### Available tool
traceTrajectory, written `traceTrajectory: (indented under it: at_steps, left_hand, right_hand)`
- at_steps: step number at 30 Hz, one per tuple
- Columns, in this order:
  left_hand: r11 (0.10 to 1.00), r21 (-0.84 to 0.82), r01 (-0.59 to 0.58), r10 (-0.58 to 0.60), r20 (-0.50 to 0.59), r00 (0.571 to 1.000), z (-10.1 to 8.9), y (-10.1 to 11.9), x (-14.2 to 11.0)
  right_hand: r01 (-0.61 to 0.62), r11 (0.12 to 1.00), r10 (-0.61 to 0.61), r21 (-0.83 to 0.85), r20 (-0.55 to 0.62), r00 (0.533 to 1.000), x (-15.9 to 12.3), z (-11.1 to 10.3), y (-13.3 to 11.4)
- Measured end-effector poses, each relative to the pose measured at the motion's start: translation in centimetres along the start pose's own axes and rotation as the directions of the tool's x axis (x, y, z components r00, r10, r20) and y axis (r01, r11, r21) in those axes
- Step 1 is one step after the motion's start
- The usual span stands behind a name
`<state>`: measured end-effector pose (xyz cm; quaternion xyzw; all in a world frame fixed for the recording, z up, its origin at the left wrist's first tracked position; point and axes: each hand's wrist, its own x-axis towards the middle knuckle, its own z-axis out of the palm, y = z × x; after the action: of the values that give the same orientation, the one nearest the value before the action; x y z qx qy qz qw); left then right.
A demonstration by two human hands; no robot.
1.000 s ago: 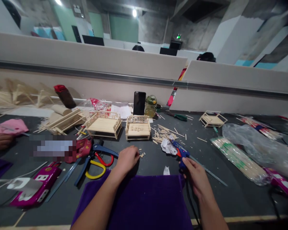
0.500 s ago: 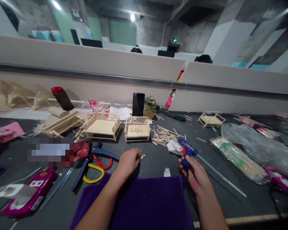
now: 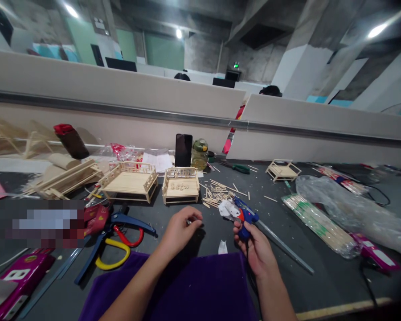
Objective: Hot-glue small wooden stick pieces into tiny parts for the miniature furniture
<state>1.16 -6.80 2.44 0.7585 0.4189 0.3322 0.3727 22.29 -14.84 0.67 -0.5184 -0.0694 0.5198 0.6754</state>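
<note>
My right hand [image 3: 255, 247] is closed round the handle of a blue glue gun [image 3: 249, 216], whose clear glue stick [image 3: 284, 245] sticks out behind. Its nozzle end lies by a crumpled white paper [image 3: 227, 208]. My left hand [image 3: 180, 229] hovers low over the dark table with thumb and fingers curled together; whatever is in them is too small or hidden to name. Beyond it stand a small wooden bench model [image 3: 181, 189] with little wooden bits on its seat and a larger one [image 3: 129, 180]. Short wooden sticks [image 3: 218, 191] lie scattered to their right.
A purple cloth [image 3: 200, 285] covers the near edge. Left are blue-handled cutters [image 3: 133, 223], scissors with red and yellow handles [image 3: 112, 254] and a magenta power strip [image 3: 26, 276]. A bagged stick bundle [image 3: 317, 225] lies right. A phone [image 3: 183, 150] and jar [image 3: 199, 154] stand behind.
The view has shifted slightly right. My left hand has lifted a little and curled its fingers; the small wooden bits beside its fingertips no longer show there. My right hand still holds the glue gun.
</note>
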Motion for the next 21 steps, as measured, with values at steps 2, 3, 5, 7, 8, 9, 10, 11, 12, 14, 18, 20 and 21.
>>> traceTrajectory:
  at_steps: [2,3,5,7,8,9,10,11,12,14,18,20,21]
  left_hand:
    - [0.994,-0.107,-0.019,0.025,0.054,0.998,1.8,0.8,1.0]
    - [0.988,-0.151,-0.015,0.026,0.073,0.997,2.8,1.2,1.6]
    - [0.96,-0.27,0.072,-0.041,0.117,0.992,4.8,1.6,2.9]
    - [0.922,-0.348,0.171,-0.119,0.166,0.979,6.5,1.6,4.2]
    - [0.915,-0.358,0.186,-0.13,0.174,0.976,7.3,1.5,4.7]
    - [0.913,-0.36,0.193,-0.136,0.176,0.975,7.9,1.3,5.1]
    - [0.915,-0.354,0.191,-0.139,0.169,0.976,8.5,1.1,5.4]
    - [0.918,-0.348,0.19,-0.143,0.158,0.977,8.9,0.8,5.5]
    - [0.921,-0.341,0.19,-0.147,0.147,0.978,9.2,0.5,5.6]
    - [0.927,-0.324,0.187,-0.153,0.127,0.98,9.5,-0.1,5.4]
    - [0.941,-0.285,0.183,-0.152,0.13,0.98,9.4,-0.6,5.0]
    - [0.948,-0.266,0.177,-0.146,0.133,0.98,9.4,-0.5,4.8]
    - [0.951,-0.258,0.171,-0.14,0.132,0.981,9.3,-0.5,4.7]
  right_hand:
    - [0.0,1.0,0.0,-0.008,0.002,1.0,0.0,-0.1,0.0]
    - [0.005,1.0,-0.005,-0.011,0.005,1.0,0.0,-0.2,0.0]
    - [0.011,1.0,-0.011,-0.015,0.008,1.0,0.0,-0.3,0.0]
    - [-0.003,1.0,0.003,-0.01,0.016,1.0,0.0,-0.3,0.0]
    - [-0.012,1.0,0.012,-0.006,0.021,1.0,0.0,-0.4,0.0]
    - [-0.017,1.0,0.017,-0.001,0.028,0.999,0.0,-0.4,0.0]
    - [-0.018,1.0,0.017,0.003,0.038,0.999,0.0,-0.4,0.1]
    - [-0.014,1.0,0.014,0.004,0.048,0.999,0.1,-0.5,0.1]
    - [-0.007,1.0,0.007,0.005,0.054,0.999,0.1,-0.5,0.1]
    - [0.007,1.0,-0.008,0.011,0.051,0.999,0.2,-0.5,0.2]
    - [0.09,0.995,-0.091,0.048,0.019,0.996,0.1,-0.2,0.2]
    - [0.143,0.988,-0.144,0.055,0.012,0.99,-0.1,0.0,0.3]
    - [0.162,0.985,-0.163,0.052,0.015,0.986,-0.2,0.0,0.3]
